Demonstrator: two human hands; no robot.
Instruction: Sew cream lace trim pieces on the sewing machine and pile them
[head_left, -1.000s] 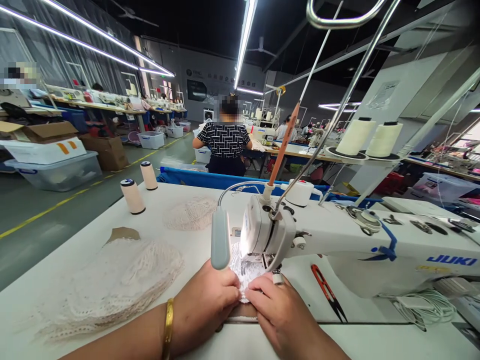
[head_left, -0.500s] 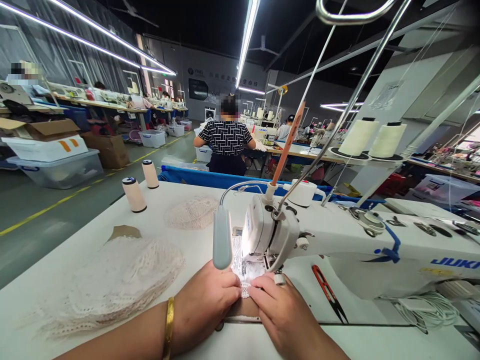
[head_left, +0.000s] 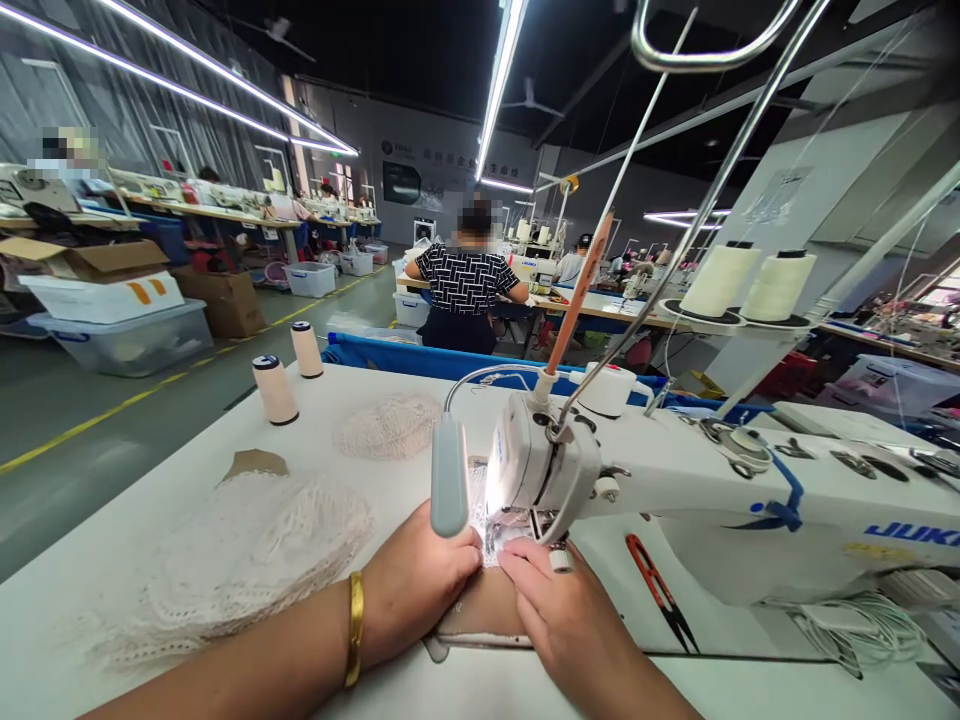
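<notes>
Under the needle area of a white sewing machine (head_left: 630,455) lies a strip of white lace (head_left: 491,556), brightly lit by the machine's lamp. My left hand (head_left: 424,575) has its fingers closed on the lace's left edge; a gold bracelet (head_left: 355,628) circles that wrist. From the right, my right hand (head_left: 551,605) pinches the lace close to the presser foot, thumb and fingertips drawn together. A brown plate (head_left: 484,605) shows between the hands. The grey lamp head (head_left: 448,478) hangs just above my left hand and covers part of the lace.
Piled white lace (head_left: 247,550) spreads over the left of the table, with a smaller lace heap (head_left: 386,425) behind. Two thread cones (head_left: 275,390) stand at the left edge. Orange-handled thread snips (head_left: 660,590) lie right of my right hand. A person (head_left: 469,285) sits ahead, facing away.
The lace between my hands has moved forward towards the needle, baring more of the brown plate. My left hand has shifted slightly forward with it. The whole view has moved slightly.
</notes>
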